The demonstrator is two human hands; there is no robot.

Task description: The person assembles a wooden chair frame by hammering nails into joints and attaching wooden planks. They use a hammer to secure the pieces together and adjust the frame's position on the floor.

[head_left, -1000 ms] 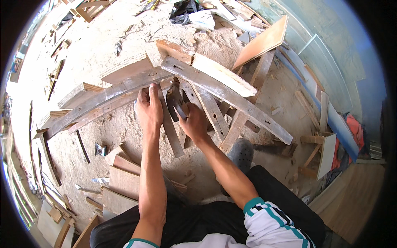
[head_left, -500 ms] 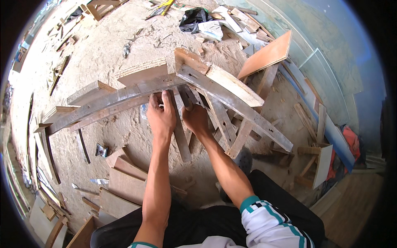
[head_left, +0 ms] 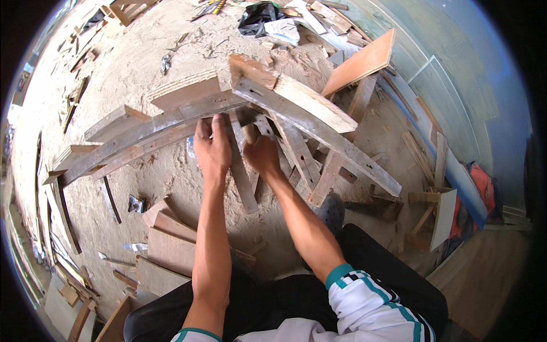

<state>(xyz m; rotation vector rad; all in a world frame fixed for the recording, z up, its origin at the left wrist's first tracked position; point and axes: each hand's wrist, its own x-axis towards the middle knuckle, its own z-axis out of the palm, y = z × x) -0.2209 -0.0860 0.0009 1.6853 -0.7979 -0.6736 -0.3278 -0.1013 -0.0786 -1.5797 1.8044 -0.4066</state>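
Note:
My left hand (head_left: 212,149) is closed in a pinch just under the long wooden beam (head_left: 165,121), beside the upper end of a narrow wooden strip (head_left: 244,171). What its fingertips hold, if anything, is too small to make out. Just right of that strip, my right hand (head_left: 263,155) grips a hammer (head_left: 248,126) by its pale handle. The dark head, smeared by motion, is up near the beam's right end. A second beam (head_left: 319,134) slants down to the right from there, with crossing wooden pieces below it.
Wood blocks (head_left: 185,91) line the beam's far side. Plywood offcuts (head_left: 171,251) lie by my left knee. An orange-brown board (head_left: 360,61) leans upright at the right. Scrap wood and a black plastic bag (head_left: 259,18) lie farther off, near a pale wall (head_left: 456,85).
The whole scene has shifted slightly up and left in view. My right hand has swung the hammer a little, its head now nearer the beam. My left hand keeps its pinch by the strip.

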